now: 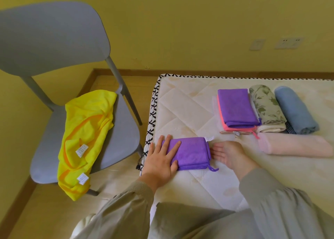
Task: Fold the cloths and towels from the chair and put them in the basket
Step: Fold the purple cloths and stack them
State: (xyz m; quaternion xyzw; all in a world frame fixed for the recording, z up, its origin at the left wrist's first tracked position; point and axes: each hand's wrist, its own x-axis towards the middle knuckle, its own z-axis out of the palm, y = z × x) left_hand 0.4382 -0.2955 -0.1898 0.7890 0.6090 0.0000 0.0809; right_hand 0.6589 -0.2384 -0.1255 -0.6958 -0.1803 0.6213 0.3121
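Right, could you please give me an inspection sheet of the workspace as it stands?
Surface: quilted mattress, black-and-white trim.
Job's things: folded purple cloth near the edge; yellow cloths unfolded on chair; folded stack, floral roll, blue roll, pink towel further right; basket not in view.
Clutter: nothing seen.
Hands: left hand flat on purple cloth; right hand open beside it.
Cables: nothing seen.
Surroundings: yellow wall, sockets, wooden floor.
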